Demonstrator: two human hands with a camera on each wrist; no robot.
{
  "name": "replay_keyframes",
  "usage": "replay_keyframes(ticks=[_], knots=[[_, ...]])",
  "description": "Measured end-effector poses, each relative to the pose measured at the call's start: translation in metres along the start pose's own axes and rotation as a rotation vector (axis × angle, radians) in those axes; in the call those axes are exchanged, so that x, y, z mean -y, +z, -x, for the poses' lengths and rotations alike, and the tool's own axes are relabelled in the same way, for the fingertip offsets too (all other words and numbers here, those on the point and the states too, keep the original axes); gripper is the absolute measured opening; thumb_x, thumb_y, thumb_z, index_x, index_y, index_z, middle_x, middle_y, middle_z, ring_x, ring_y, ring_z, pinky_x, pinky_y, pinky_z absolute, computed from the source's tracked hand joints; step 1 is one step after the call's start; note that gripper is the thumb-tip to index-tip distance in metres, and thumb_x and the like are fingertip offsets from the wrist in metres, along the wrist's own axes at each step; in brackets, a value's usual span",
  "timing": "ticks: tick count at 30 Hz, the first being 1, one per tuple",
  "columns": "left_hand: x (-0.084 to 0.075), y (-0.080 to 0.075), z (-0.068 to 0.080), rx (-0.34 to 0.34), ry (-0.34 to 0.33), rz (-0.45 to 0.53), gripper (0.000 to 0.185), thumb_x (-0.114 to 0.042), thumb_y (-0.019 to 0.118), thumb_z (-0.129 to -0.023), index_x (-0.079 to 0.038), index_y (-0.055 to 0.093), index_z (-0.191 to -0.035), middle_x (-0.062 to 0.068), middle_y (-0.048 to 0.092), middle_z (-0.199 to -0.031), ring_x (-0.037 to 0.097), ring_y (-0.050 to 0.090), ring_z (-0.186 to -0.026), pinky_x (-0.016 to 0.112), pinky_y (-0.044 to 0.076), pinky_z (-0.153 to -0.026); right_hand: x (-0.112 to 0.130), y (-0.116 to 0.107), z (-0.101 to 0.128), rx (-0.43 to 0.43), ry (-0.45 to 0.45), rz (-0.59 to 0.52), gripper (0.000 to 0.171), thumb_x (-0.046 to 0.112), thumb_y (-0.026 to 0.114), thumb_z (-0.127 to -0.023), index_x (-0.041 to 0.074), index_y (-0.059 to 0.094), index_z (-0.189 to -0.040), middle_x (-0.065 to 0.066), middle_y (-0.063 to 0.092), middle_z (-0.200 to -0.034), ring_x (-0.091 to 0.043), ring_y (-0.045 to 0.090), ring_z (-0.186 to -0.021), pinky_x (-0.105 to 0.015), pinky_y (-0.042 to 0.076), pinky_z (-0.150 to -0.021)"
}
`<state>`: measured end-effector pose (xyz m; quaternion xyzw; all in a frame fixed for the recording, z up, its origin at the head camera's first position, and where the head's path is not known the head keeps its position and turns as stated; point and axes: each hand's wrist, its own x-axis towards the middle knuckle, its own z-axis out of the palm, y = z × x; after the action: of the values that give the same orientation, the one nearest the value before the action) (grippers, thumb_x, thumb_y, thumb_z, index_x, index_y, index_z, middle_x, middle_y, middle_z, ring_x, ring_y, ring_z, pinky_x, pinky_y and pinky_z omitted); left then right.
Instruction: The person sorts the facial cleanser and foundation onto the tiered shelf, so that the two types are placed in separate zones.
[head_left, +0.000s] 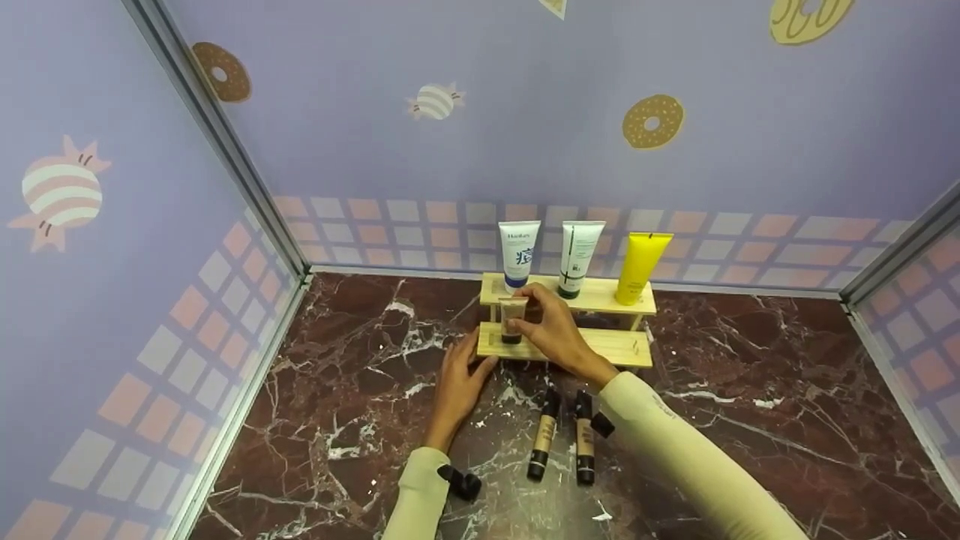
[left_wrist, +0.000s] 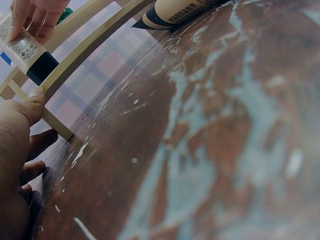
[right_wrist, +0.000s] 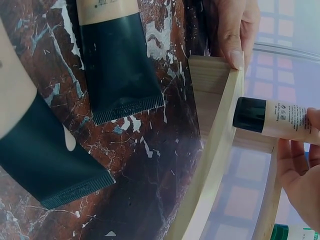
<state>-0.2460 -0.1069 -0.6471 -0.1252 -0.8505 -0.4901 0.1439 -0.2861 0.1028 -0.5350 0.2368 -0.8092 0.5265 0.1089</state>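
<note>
My right hand (head_left: 553,330) pinches a small beige cosmetic tube (right_wrist: 285,119) between thumb and fingers. Its black cap points down, right at the left part of the lower shelf of a two-step wooden rack (head_left: 611,346). At the rack's left end is my left hand (head_left: 459,382), its fingers fairly straight along the side and its thumb (left_wrist: 35,102) touching the front corner. Along the upper step stand a white-and-blue tube (head_left: 517,251), a white tube with a green cap (head_left: 579,259) and a yellow tube (head_left: 643,266), all caps down.
Two beige tubes with black ends, a left one (head_left: 545,435) and a right one (head_left: 585,439), lie on the dark marbled table (head_left: 345,420) in front of the rack, between my forearms. Behind the rack rises a purple patterned wall (head_left: 525,150); another panel (head_left: 112,300) stands at the left.
</note>
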Motion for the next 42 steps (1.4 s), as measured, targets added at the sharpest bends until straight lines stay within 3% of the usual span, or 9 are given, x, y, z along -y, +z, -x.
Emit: replay_keyframes(ticks=[10,18,23,28,42], knots=[[-0.001,0.002,0.000,0.012,-0.012,-0.010,0.069,-0.032,0.073,-0.107,0.004,0.051,-0.161,0.026,0.058,-0.159,0.044,0.051,-0.151,0.062,0.019,-0.136,-0.004,-0.003,0.005,0.027,0.026,-0.029,0.043,-0.005,0.086,-0.091,-0.002,0.070,-0.131,-0.016,0.074,-0.124,-0.030,0.072,-0.109,-0.048,0.059,-0.104],[-0.001,0.001,-0.001,0.008,0.011,-0.023,0.067,-0.030,0.073,-0.107,0.004,0.051,-0.161,0.026,0.059,-0.158,0.044,0.052,-0.150,0.063,0.020,-0.136,-0.006,-0.009,0.011,0.019,0.034,-0.147,0.042,-0.011,0.082,-0.091,-0.007,0.070,-0.130,-0.024,0.072,-0.118,-0.043,0.072,-0.108,-0.063,0.062,-0.101],[-0.001,0.002,-0.001,0.003,0.015,-0.021,0.067,-0.027,0.074,-0.107,0.006,0.051,-0.160,0.027,0.058,-0.158,0.044,0.052,-0.150,0.062,0.020,-0.136,-0.009,-0.019,0.016,0.048,0.034,-0.135,0.033,-0.010,0.082,-0.093,-0.006,0.070,-0.124,-0.023,0.074,-0.112,-0.042,0.072,-0.105,-0.059,0.062,-0.100],[-0.001,0.002,-0.001,0.008,0.011,-0.009,0.069,-0.027,0.074,-0.106,0.006,0.050,-0.161,0.030,0.056,-0.159,0.046,0.050,-0.151,0.063,0.019,-0.136,-0.014,-0.033,0.026,0.046,0.035,-0.123,0.032,-0.008,0.081,-0.094,-0.008,0.069,-0.123,-0.025,0.074,-0.115,-0.044,0.072,-0.108,-0.059,0.061,-0.103],[-0.001,0.001,0.000,0.004,-0.004,-0.011,0.069,-0.028,0.074,-0.107,0.007,0.049,-0.161,0.032,0.054,-0.159,0.047,0.050,-0.151,0.063,0.018,-0.136,-0.025,-0.069,0.065,-0.035,0.189,-0.136,0.027,-0.007,0.079,-0.097,-0.009,0.072,-0.123,-0.026,0.072,-0.121,-0.044,0.071,-0.118,-0.060,0.059,-0.108]])
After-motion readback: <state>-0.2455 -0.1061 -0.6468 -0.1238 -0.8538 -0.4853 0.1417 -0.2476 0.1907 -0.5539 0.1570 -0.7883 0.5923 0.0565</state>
